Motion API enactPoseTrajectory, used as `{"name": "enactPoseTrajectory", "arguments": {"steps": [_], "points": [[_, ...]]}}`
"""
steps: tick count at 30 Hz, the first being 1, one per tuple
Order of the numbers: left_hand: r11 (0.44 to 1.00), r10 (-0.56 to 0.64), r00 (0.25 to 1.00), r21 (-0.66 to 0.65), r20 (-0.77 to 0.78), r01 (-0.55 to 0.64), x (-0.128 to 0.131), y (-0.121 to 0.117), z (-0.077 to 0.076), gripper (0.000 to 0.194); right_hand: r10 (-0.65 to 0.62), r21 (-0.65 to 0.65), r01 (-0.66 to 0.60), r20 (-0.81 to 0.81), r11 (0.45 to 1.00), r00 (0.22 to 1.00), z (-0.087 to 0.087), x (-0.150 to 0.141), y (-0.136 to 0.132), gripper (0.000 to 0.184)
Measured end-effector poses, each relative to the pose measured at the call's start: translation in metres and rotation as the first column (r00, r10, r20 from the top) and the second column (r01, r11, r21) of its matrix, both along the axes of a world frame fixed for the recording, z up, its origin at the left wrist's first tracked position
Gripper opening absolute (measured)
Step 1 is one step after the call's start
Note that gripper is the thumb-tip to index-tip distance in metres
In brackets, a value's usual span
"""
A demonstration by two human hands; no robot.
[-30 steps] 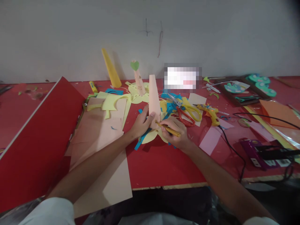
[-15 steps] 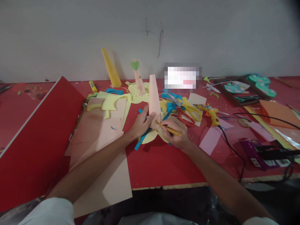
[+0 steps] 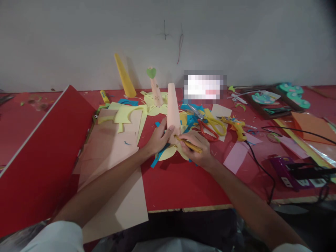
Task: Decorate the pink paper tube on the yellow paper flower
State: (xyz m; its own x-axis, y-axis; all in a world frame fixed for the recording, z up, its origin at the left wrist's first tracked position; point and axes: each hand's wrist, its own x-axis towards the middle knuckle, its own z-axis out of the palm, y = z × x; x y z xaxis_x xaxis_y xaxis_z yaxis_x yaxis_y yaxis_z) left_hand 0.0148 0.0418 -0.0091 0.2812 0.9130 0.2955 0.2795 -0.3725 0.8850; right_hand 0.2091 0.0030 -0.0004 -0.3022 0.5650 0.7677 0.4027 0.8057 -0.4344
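Holding the pale-pink paper cone (image 3: 172, 108) upright over the yellow scalloped paper base (image 3: 168, 154), your left hand (image 3: 158, 137) presses its thumb on the cone's lower front, the fingers reaching along its left side. Your right hand (image 3: 198, 148) pinches a gold-coloured pen (image 3: 193, 145), its tip at a small dark mark (image 3: 175, 135) near the cone's bottom edge. Little has shifted over the last half second: the pen's back end has tipped slightly while the cone stays put, which suggests careful work on one spot. Behind stands another cone with a green heart (image 3: 151, 73); the hot glue gun (image 3: 238, 132) lies well apart, to the right.
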Motion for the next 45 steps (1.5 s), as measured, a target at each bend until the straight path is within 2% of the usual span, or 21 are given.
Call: {"name": "enactPoseTrajectory", "arguments": {"steps": [17, 24, 31, 36, 41, 45], "points": [[1.0, 0.006, 1.0, -0.009, -0.006, -0.006, 0.0, 0.001, -0.001, 0.054, -0.008, -0.004, 0.008, 0.007, 1.0, 1.0, -0.003, 0.0, 0.0, 0.015], [1.0, -0.005, 1.0, -0.014, 0.013, 0.005, 0.001, 0.0, 0.0, 0.054, -0.026, 0.013, 0.026, -0.008, 1.0, 1.0, -0.001, 0.0, 0.001, 0.021], [1.0, -0.004, 1.0, -0.009, -0.005, 0.004, -0.001, 0.001, -0.002, 0.055, 0.012, -0.012, -0.012, 0.007, 1.0, 1.0, -0.003, 0.0, 0.0, 0.023], [1.0, -0.011, 0.999, -0.014, 0.037, 0.011, 0.001, 0.0, -0.001, 0.056, -0.061, 0.025, 0.062, -0.011, 0.998, 0.998, 0.0, 0.001, 0.0, 0.019], [1.0, -0.017, 0.999, -0.015, 0.04, 0.018, 0.0, 0.001, -0.002, 0.055, -0.087, 0.005, 0.087, 0.0, 0.996, 0.996, 0.004, 0.0, -0.002, 0.014], [0.997, -0.063, 0.99, -0.038, 0.123, 0.068, -0.001, 0.001, -0.005, 0.054, -0.18, -0.026, 0.178, -0.107, 0.984, 0.978, 0.007, 0.005, -0.004, 0.011]]}}
